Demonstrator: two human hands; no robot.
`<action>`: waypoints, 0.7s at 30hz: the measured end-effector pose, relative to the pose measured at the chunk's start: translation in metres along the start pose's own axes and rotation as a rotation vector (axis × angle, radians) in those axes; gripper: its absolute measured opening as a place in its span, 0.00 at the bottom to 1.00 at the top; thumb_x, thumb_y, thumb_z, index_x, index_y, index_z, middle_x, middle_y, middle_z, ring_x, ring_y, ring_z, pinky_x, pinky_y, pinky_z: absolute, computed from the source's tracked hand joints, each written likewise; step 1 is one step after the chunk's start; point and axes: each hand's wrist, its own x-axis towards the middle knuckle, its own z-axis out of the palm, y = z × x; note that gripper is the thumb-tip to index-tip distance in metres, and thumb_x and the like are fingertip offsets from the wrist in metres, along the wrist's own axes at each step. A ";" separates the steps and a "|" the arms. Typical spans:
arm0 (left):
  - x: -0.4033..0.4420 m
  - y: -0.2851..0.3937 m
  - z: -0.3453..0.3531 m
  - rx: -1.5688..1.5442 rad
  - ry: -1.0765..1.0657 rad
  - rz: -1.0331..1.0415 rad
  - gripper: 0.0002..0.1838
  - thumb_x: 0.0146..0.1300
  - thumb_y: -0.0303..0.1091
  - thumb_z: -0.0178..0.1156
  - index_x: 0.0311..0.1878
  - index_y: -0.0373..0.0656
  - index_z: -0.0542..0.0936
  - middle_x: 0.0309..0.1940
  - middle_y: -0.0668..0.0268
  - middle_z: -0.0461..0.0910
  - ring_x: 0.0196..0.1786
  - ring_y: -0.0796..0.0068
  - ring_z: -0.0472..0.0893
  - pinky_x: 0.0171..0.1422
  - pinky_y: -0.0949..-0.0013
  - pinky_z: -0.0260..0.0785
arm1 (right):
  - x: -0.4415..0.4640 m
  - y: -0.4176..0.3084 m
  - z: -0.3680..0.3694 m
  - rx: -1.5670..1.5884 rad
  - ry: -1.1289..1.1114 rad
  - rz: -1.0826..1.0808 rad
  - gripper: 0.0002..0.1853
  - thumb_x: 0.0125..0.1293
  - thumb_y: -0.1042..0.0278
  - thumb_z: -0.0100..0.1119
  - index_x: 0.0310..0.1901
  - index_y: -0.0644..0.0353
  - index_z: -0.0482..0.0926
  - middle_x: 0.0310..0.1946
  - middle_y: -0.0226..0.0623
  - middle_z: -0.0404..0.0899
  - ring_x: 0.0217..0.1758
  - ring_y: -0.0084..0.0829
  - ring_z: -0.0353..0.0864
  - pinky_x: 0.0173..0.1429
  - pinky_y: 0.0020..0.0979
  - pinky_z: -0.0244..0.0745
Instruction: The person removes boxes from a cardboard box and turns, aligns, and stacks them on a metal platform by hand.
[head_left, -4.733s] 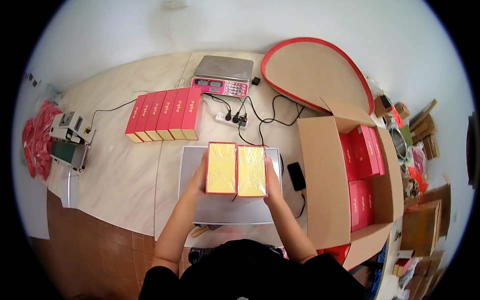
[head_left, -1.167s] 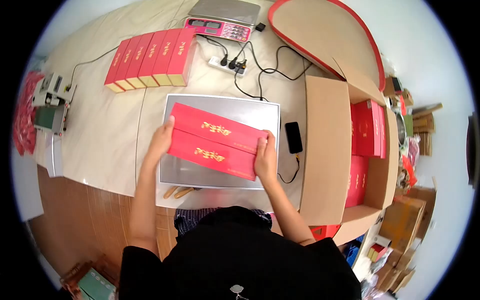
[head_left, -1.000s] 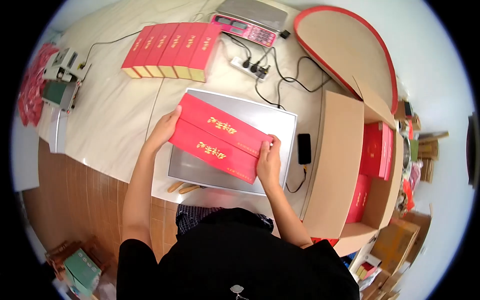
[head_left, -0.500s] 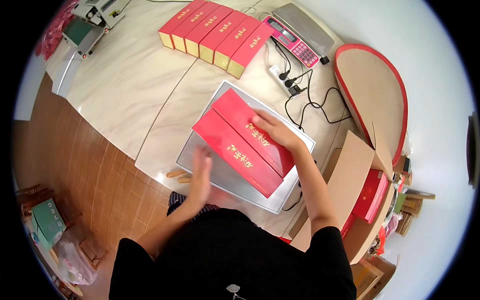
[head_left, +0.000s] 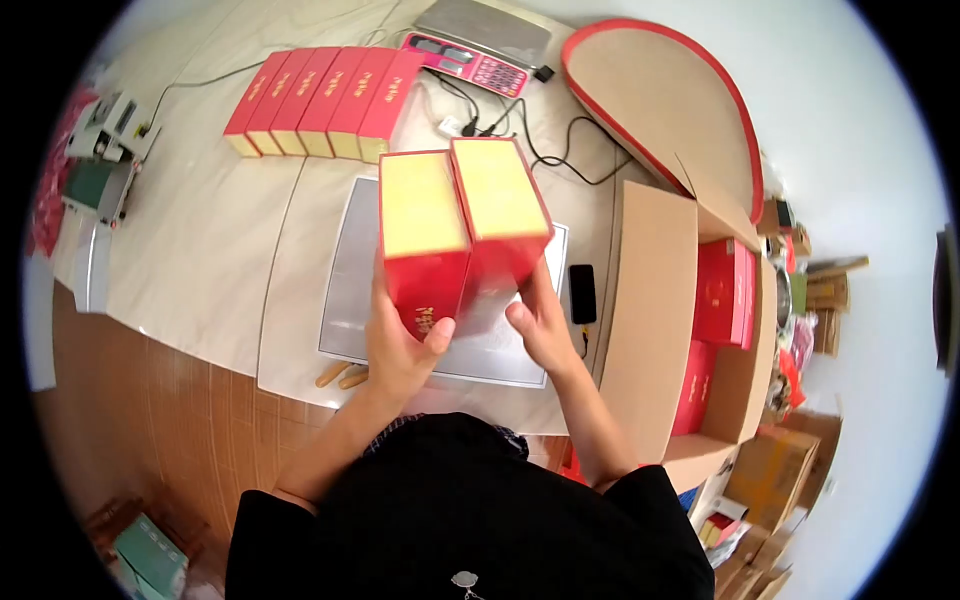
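Head camera: the left hand (head_left: pixel 398 352) grasps the first red box (head_left: pixel 425 262), thumb pressed on its red face, the other fingers mostly hidden beyond. Its neighbour, the second red box (head_left: pixel 502 222), stands just beside it at three o'clock and is grasped by the right hand (head_left: pixel 541 322), whose fingers are largely out of sight. Both boxes tilt, yellow ends upward, over a grey panel (head_left: pixel 345 305) on the tabletop (head_left: pixel 190 265); I cannot tell whether they touch it. From this pair, six upright red boxes (head_left: pixel 328 103) line up toward ten-thirty, a scale (head_left: pixel 468 66) sits at twelve, a red-rimmed board (head_left: pixel 668 110) at two, and a phone (head_left: pixel 582 293) at four, with an open carton (head_left: pixel 652 320) holding more red boxes (head_left: pixel 722 292) farther that way
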 end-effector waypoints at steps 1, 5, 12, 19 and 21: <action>0.000 -0.003 -0.001 0.051 -0.013 0.033 0.49 0.57 0.52 0.64 0.72 0.34 0.52 0.64 0.48 0.64 0.65 0.57 0.68 0.67 0.59 0.61 | -0.012 0.000 0.000 -0.021 0.007 0.015 0.56 0.59 0.35 0.61 0.75 0.61 0.42 0.74 0.47 0.48 0.77 0.41 0.48 0.76 0.42 0.46; -0.007 -0.023 -0.005 0.197 -0.058 0.101 0.49 0.57 0.56 0.63 0.72 0.35 0.54 0.64 0.48 0.64 0.66 0.55 0.68 0.67 0.58 0.61 | -0.040 0.006 0.004 -0.033 0.077 0.020 0.54 0.60 0.40 0.62 0.75 0.62 0.41 0.75 0.47 0.46 0.78 0.42 0.46 0.77 0.42 0.44; 0.001 -0.025 -0.026 0.142 -0.110 0.123 0.48 0.64 0.71 0.41 0.71 0.34 0.57 0.68 0.52 0.63 0.69 0.60 0.65 0.72 0.61 0.54 | -0.051 0.012 0.007 -0.049 0.069 0.104 0.47 0.67 0.43 0.53 0.75 0.61 0.41 0.76 0.47 0.44 0.79 0.42 0.41 0.77 0.43 0.42; -0.016 -0.040 -0.041 -0.005 0.047 -0.041 0.45 0.70 0.67 0.27 0.70 0.33 0.59 0.68 0.54 0.63 0.71 0.61 0.62 0.75 0.58 0.48 | -0.042 0.011 -0.005 0.049 0.299 0.093 0.38 0.73 0.36 0.29 0.73 0.60 0.52 0.70 0.49 0.57 0.72 0.42 0.58 0.74 0.43 0.53; -0.023 -0.042 -0.049 0.022 0.082 -0.041 0.41 0.72 0.64 0.26 0.66 0.33 0.64 0.65 0.53 0.67 0.69 0.61 0.65 0.73 0.58 0.53 | -0.042 0.017 -0.013 0.050 0.297 0.085 0.38 0.73 0.36 0.29 0.72 0.60 0.52 0.69 0.49 0.59 0.72 0.42 0.60 0.73 0.43 0.54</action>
